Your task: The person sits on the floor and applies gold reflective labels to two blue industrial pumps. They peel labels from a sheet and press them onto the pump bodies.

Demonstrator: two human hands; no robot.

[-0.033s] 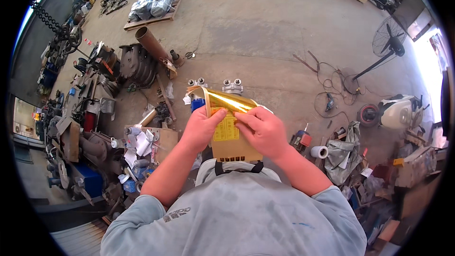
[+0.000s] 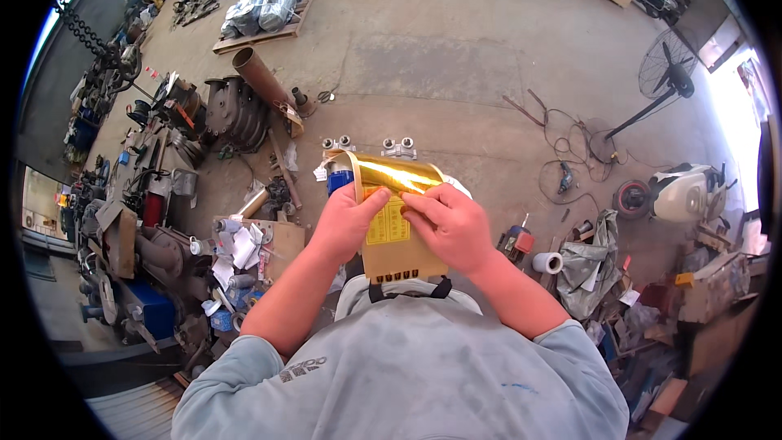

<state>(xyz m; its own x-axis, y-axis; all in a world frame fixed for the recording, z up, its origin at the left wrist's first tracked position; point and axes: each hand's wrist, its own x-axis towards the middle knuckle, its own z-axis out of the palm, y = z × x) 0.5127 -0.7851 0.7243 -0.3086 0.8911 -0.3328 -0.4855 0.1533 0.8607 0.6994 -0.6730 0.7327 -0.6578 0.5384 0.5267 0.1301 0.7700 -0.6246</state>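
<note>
I hold a shiny gold foil packet (image 2: pixel 396 232) in front of my chest, its top folded over and glinting. My left hand (image 2: pixel 346 224) grips its left edge, thumb on the front by a yellow label. My right hand (image 2: pixel 448 224) pinches the packet's upper right, fingers curled over the label. The two thumbs nearly meet at the packet's middle. Below the packet a white and black object (image 2: pixel 407 289) peeks out against my grey shirt.
Concrete workshop floor (image 2: pixel 456 65) stretches ahead. Metal parts, a rusty pipe (image 2: pixel 259 77) and machinery crowd the left. A pallet with wrapped bundles (image 2: pixel 265 12) lies far left. A standing fan (image 2: pixel 664 81), cables, a tape roll (image 2: pixel 547 262) and clutter sit on the right.
</note>
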